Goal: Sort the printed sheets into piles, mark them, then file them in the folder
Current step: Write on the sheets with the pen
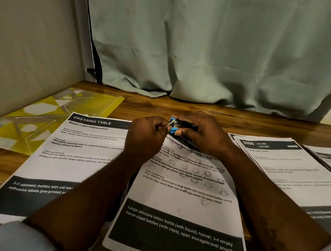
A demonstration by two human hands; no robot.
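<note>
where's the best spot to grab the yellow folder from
Pinch the yellow folder at its far right corner, coming from the bare table side. It lies flat, the wall hems its left, and the dressing table sheet overlaps its near edge, so that corner looks the freest.

A bare strip of wooden table (162,106) runs across the middle of the frame, open from the yellow folder (46,119) at left centre to the right edge. Behind it a green curtain (212,51) closes off the back, its hem resting on the wood. A grey wall panel (31,41) blocks the upper left. Printed sheets (176,202) cover most of the lower table. The left hand (147,136) and right hand (200,135) meet at centre around a blue stapler (174,127), and both forearms slant up from the bottom corners across the sheets.
</note>
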